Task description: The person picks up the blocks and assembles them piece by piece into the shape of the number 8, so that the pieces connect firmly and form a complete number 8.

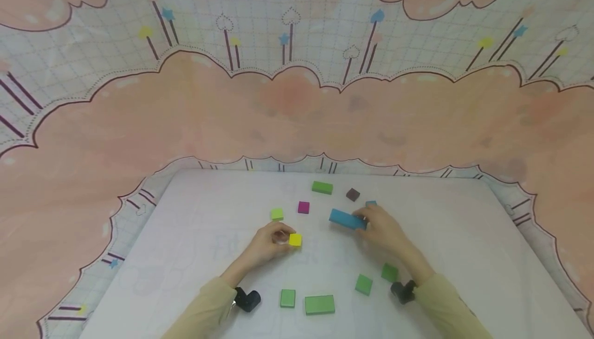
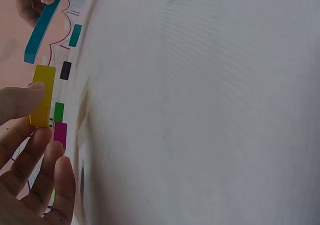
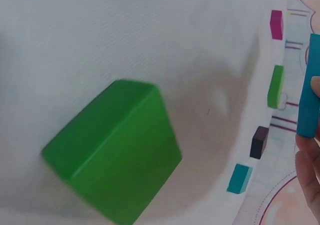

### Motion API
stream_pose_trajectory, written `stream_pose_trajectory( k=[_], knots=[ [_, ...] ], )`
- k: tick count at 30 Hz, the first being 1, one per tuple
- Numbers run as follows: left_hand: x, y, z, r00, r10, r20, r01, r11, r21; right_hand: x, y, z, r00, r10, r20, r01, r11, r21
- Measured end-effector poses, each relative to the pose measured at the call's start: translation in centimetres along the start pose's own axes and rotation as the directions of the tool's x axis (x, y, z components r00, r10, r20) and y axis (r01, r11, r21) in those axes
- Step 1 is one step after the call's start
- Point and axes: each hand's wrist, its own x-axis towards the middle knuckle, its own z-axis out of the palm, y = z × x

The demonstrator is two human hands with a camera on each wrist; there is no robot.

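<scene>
My left hand (image 1: 263,246) pinches a yellow block (image 1: 295,240) between thumb and fingertips, held up off the white table. In the left wrist view the yellow block (image 2: 46,107) looks longer than wide, with the thumb across its face. To the right, my right hand (image 1: 386,230) grips one end of a long blue block (image 1: 344,218), whose other end points left. The right wrist view catches only part of this blue block (image 3: 307,95) and some fingers at its edge. Beyond the left hand lie a lime green block (image 1: 277,214) and a magenta block (image 1: 303,207).
At the back of the white table (image 1: 195,215) lie a green block (image 1: 322,187), a dark brown block (image 1: 352,195) and a small blue block (image 1: 371,203). Nearer sit several green blocks, among them a wide one (image 1: 319,305) and one by the right wrist (image 1: 390,272). Patterned cloth (image 1: 297,112) hangs behind.
</scene>
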Motion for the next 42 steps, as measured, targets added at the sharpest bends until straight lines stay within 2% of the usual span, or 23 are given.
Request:
stream_pose_trajectory(
  k=[9,17,32,42],
  knots=[
    [0.5,0.1,0.4,1.0,0.009,0.026,-0.009,1.0,0.018,0.8,-0.9,0.4,0.998,-0.07,-0.005,0.07,0.997,-0.02],
    [0.7,0.2,0.7,0.998,0.001,0.055,-0.003,1.0,0.023,1.3,-1.6,1.0,0.995,-0.096,0.021,0.097,0.995,-0.03],
    [1.4,0.3,0.9,0.997,0.016,0.078,-0.019,0.999,0.042,2.2,-2.3,2.2,0.992,-0.113,0.061,0.116,0.993,-0.034],
    [1.6,0.1,1.3,0.994,-0.006,0.112,-0.002,0.998,0.07,2.8,-2.2,3.0,0.991,-0.089,0.1,0.091,0.996,-0.024]
  ],
)
